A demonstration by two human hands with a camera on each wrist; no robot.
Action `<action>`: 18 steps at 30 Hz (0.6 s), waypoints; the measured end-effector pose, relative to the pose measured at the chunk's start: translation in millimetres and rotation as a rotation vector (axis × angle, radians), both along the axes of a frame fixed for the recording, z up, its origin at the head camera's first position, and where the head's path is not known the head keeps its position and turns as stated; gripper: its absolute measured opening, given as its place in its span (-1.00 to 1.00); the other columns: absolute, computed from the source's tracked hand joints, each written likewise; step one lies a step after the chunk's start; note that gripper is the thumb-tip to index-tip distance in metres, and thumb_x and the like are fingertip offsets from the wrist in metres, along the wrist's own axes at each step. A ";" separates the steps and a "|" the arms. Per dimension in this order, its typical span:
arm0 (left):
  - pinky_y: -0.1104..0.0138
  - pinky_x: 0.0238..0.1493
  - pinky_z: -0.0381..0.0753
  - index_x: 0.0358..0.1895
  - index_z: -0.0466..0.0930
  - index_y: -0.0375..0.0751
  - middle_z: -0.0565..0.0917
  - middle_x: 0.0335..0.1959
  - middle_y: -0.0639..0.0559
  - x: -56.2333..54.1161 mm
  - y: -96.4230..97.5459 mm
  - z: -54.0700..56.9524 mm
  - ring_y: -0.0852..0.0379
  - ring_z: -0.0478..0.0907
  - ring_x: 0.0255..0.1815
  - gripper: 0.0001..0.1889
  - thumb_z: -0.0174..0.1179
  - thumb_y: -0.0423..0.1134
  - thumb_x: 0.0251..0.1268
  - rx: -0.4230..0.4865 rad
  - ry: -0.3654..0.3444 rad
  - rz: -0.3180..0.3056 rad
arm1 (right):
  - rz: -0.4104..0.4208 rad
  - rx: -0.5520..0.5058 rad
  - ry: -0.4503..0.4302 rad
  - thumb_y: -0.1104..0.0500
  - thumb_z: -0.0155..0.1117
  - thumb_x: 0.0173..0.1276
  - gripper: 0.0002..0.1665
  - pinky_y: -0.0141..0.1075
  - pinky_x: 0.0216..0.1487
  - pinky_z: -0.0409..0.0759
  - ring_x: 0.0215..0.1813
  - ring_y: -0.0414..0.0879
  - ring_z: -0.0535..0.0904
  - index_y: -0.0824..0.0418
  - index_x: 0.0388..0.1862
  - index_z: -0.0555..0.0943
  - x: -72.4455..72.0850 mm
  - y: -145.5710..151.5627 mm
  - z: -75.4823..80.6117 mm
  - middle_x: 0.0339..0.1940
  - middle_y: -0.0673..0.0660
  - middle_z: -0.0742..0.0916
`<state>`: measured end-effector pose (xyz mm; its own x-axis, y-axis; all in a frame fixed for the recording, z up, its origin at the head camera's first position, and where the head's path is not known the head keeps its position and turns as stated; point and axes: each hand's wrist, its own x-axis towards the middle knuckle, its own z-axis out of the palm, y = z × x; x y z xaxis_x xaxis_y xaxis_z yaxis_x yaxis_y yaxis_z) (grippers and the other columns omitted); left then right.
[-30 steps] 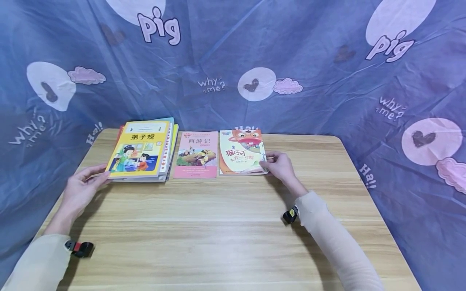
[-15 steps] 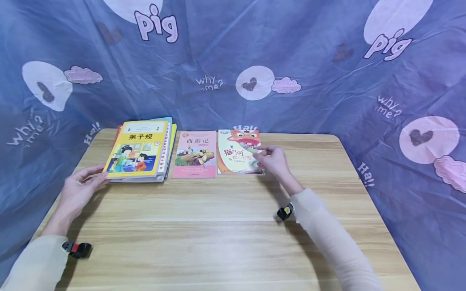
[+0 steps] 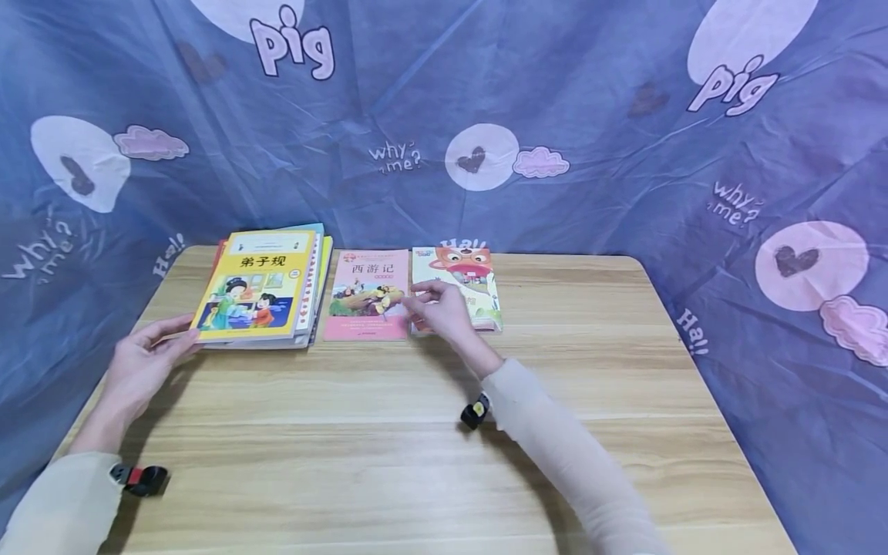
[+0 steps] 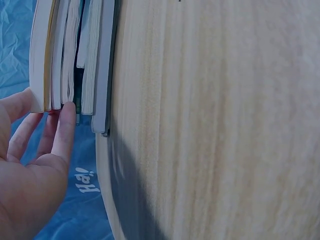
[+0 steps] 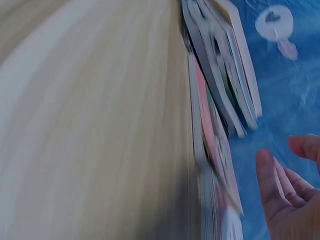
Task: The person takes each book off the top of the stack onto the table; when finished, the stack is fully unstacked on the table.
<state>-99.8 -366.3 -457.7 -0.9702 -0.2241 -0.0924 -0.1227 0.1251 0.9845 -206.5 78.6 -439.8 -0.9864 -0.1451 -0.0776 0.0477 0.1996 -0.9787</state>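
Note:
In the head view, a pile of children's books (image 3: 258, 289), topped by a yellow-bordered one, sits at the back left. My left hand (image 3: 147, 356) touches its near left corner. Seen from the left wrist, the fingers (image 4: 65, 131) of that hand lie fairly straight against the ends of the upper books. To the pile's right lies a pink book (image 3: 368, 333), with a white book bearing a fox-like face (image 3: 479, 270) beside it. My right hand (image 3: 444, 312) hovers over the gap between these two, thumb and fingers apart and holding nothing; it hides part of the white cover.
The books line the back edge of a wood-grain table (image 3: 388, 447). Behind it hangs a blue printed curtain (image 3: 590, 100), which also runs down both sides. A small black camera (image 3: 475, 412) is worn on the right wrist, another (image 3: 147, 480) on the left.
My right hand has let go of the white book's right edge and moved left across it towards the pink book. My left hand stays at the pile. The head view has shifted slightly.

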 end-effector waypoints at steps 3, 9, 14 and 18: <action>0.61 -0.10 0.69 0.43 0.53 -0.24 0.68 -0.08 0.51 0.7 -0.3 -0.2 0.52 0.73 -0.14 -0.40 0.42 -0.12 0.39 -0.005 0.007 -0.002 | 0.041 -0.004 -0.009 0.25 0.50 0.37 -0.52 -0.04 -0.28 0.82 -0.27 0.27 0.83 0.39 0.22 0.66 3.6 -24.1 0.6 -0.17 0.33 0.84; 0.62 -0.12 0.69 0.44 0.52 -0.24 0.67 -0.10 0.52 -0.1 1.2 1.4 0.56 0.72 -0.18 -0.42 0.39 -0.16 0.42 -0.040 -0.008 0.000 | 0.106 -0.083 -0.037 0.24 0.48 0.40 -0.51 0.09 -0.20 0.80 -0.22 0.36 0.82 0.43 0.23 0.64 8.9 -66.0 3.8 -0.11 0.41 0.84; 0.61 -0.12 0.69 0.37 0.59 -0.18 0.70 -0.11 0.50 0.4 0.9 1.2 0.55 0.73 -0.19 -0.54 0.36 -0.24 0.45 -0.002 0.019 -0.007 | 0.116 -0.159 -0.085 0.26 0.46 0.39 -0.55 0.13 -0.15 0.79 -0.21 0.36 0.83 0.42 0.21 0.67 12.3 -92.1 4.9 -0.12 0.43 0.84; 0.61 -0.11 0.70 0.30 0.64 -0.11 0.72 -0.10 0.48 1.2 0.2 0.5 0.54 0.74 -0.20 -0.61 0.34 -0.30 0.46 0.041 0.036 -0.012 | 0.109 -0.180 -0.083 0.26 0.48 0.37 -0.57 0.07 -0.12 0.80 -0.19 0.31 0.84 0.41 0.17 0.69 13.9 -107.4 5.3 -0.14 0.39 0.85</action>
<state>-98.7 -366.2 -457.2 -0.9756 -0.2091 -0.0663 -0.0858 0.0858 0.9926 -192.6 -28.8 -434.5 -0.9555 -0.2690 -0.1212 0.1172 0.0309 -0.9926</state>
